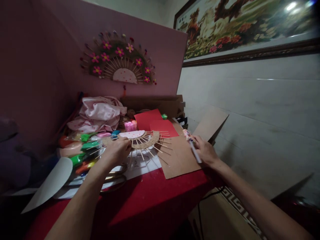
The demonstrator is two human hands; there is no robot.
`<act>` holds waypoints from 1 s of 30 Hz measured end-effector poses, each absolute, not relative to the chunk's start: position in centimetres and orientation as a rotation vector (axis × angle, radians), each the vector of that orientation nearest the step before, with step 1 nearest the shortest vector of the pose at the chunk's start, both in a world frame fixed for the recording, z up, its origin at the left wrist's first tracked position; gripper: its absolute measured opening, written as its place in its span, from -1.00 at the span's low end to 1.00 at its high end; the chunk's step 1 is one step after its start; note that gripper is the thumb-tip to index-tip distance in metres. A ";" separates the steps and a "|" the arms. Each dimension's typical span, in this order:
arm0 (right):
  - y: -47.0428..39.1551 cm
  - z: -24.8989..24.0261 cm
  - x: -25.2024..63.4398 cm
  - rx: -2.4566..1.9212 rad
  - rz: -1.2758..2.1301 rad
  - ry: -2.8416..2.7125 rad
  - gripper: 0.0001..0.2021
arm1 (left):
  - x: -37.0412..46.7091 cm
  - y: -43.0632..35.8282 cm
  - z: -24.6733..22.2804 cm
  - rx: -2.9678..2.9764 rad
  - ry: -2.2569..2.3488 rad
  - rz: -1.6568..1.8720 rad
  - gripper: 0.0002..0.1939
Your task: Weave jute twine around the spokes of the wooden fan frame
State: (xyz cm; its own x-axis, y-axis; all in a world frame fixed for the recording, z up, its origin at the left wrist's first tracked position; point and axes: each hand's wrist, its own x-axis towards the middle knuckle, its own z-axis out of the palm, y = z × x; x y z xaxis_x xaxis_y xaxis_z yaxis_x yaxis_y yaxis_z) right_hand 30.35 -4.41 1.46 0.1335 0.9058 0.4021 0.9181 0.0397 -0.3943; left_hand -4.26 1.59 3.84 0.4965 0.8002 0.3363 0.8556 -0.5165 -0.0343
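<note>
My left hand (119, 149) is closed on a half-round fan (150, 141) of thin wooden sticks, joined by a band of brown twine. A pink dotted half-circle (132, 134) sits at the middle of its far edge. The sticks point toward me and to both sides, and my fist hides part of the band. To the right, my right hand (206, 151) is wrapped around what looks like a hot glue gun (187, 134) with a patterned body and a white stick (196, 153) toward me. It is held over the right side of the cardboard sheet (180, 163), apart from the fan.
Packets of coloured clay (78, 160), scissors (115, 178) and a curved white sheet (50, 186) lie at left. Behind are pink cloth (100, 111) and red paper (165, 128). A finished flowered fan (120, 63) hangs on the pink panel. A black cable (200, 216) hangs below the table edge.
</note>
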 end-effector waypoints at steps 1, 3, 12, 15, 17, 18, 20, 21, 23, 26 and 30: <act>-4.9 2.1 29.8 -1.746 0.069 -1.746 -0.72 | -4.3 1.6 3.8 -2.551 -1.412 -0.417 -0.80; -5.9 3.6 28.1 -1.564 0.409 -1.748 -0.75 | -4.3 1.7 3.7 -2.558 -1.392 -0.421 -0.80; -4.9 7.5 19.1 -1.218 1.361 -1.883 -0.59 | -4.6 1.5 3.5 -2.575 -1.384 -0.492 -0.81; -3.5 7.9 18.0 -1.281 1.384 -1.973 -0.55 | -4.6 1.7 3.5 -2.564 -1.366 -0.458 -0.81; -2.8 8.1 17.5 -1.328 1.404 -2.006 -0.55 | -4.5 1.8 3.4 -2.562 -1.372 -0.443 -0.81; -2.6 8.2 17.2 -1.352 1.415 -2.013 -0.55 | -4.5 1.9 3.4 -2.566 -1.379 -0.436 -0.81; -2.3 8.4 16.7 -1.390 1.418 -2.019 -0.56 | -4.5 2.0 3.4 -2.581 -1.397 -0.423 -0.81; -2.3 8.5 16.4 -1.406 1.423 -2.019 -0.57 | -4.5 2.0 3.4 -2.586 -1.406 -0.416 -0.81; -2.1 8.8 15.8 -1.449 1.453 -2.010 -0.57 | -4.5 1.9 3.5 -2.587 -1.434 -0.405 -0.80; -1.8 9.2 15.1 -1.506 1.504 -2.003 -0.57 | -4.4 1.8 3.7 -2.592 -1.477 -0.397 -0.78; -1.1 9.0 14.7 -1.456 1.557 -2.017 -0.60 | -4.4 1.6 3.8 -2.591 -1.473 -0.385 -0.78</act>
State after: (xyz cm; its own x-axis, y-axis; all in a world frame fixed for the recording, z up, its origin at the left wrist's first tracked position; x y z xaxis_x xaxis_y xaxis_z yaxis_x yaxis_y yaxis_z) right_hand 14.73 -1.09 9.02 -0.4915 0.7836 -0.3799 0.5657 -0.0443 -0.8234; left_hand -4.43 1.62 3.84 0.4893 0.8238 0.2863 0.8586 -0.5126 0.0076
